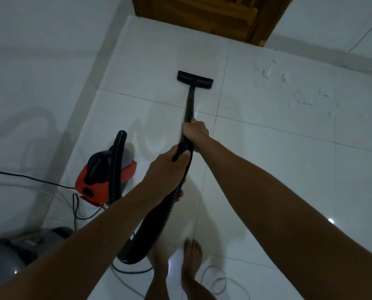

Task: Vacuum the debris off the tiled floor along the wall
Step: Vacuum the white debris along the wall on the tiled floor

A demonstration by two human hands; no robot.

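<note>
- We held the vacuum wand with both hands: our right hand was curled round the rigid tube just above where it meets the hose, and our left hand was wrapped round the ribbed hose right behind it, the two hands nearly touching.
- The floor nozzle sat flat on the tiled floor, straight ahead of us, near the corner by the wooden door.
- The debris, a scatter of pale crumbs and flecks, lay to the right of the nozzle and well apart from it, strung along the foot of the right-hand wall; none of it looked picked up yet.
- We judged the wand light and stiff, so a grip high on the tube gave us reach and steering, while the hose was soft and springy and would tug back if pulled taut.
- The crumbs looked light and loose; we expected them to lift easily, though a fast sweep of the nozzle could scatter them on the glossy tile.
- The red canister stood on the floor to our left, by the left wall, with its power cord trailing away; it is the only container here, and we could not see what it held.
- A grey object sat at lower left; we could not tell what it was.
</note>
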